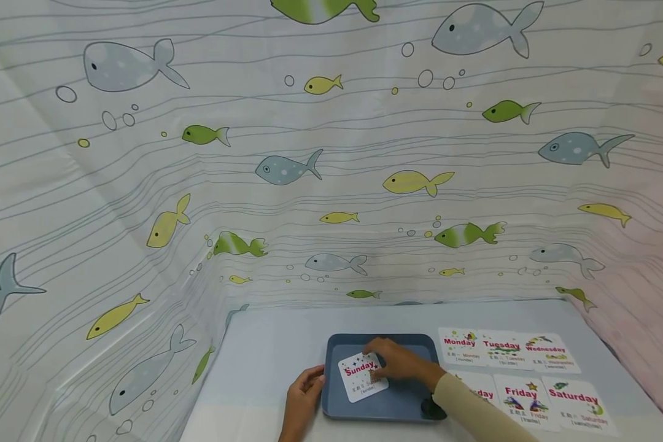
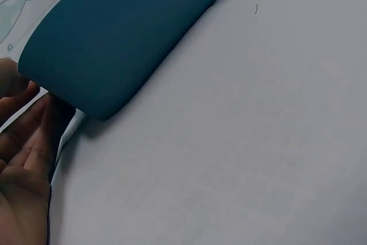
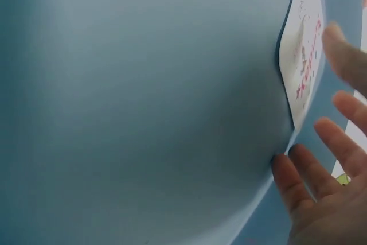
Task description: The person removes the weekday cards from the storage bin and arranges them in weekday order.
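A blue-grey tray (image 1: 389, 409) lies on the table, with a white card (image 1: 361, 387) reading "Sunday" in red inside it, slightly turned. My left hand (image 1: 302, 396) is at the tray's left side; in the left wrist view its thumb and fingers hold the edge of the tray (image 2: 120, 38). Over the right part of the card reaches my right hand (image 1: 389, 359). In the right wrist view, the fingers of this hand (image 3: 330, 182) are spread and loosely bent, nothing between them, with the thumb close to the card (image 3: 307, 55).
Right of the tray lie two rows of day cards: Monday (image 1: 460, 347), Tuesday (image 1: 503, 356), Wednesday (image 1: 552, 359) behind; a partly covered card (image 1: 477, 382), Friday (image 1: 525, 405) and Saturday (image 1: 577, 408) in front. A fish-patterned cloth (image 1: 353, 147) surrounds the table (image 1: 271, 344).
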A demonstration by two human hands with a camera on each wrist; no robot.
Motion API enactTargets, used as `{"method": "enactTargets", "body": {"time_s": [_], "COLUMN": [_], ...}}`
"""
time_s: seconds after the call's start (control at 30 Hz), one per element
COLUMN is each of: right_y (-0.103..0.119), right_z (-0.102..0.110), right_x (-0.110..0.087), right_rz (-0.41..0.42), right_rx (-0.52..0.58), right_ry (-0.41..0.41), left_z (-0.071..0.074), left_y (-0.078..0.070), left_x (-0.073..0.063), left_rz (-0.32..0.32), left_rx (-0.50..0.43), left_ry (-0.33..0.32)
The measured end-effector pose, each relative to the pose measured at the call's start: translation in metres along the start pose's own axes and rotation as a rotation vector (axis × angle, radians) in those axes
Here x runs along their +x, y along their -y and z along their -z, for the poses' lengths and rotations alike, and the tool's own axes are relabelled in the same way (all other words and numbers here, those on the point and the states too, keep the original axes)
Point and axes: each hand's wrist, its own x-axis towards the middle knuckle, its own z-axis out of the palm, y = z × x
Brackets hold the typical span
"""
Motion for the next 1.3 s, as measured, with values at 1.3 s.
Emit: {"method": "enactTargets", "body": {"time_s": [1.3], "right_y": [0.015], "right_z": [0.002], "right_x": [0.0], "right_rz": [-0.002], "right_rx": [-0.266], "right_ry": [0.089], "left_z": [-0.001], "left_y": [0.001], "left_x": [0.0], "left_rz": [-0.006], "left_rx": [0.027], "left_ry": [-0.009]}}
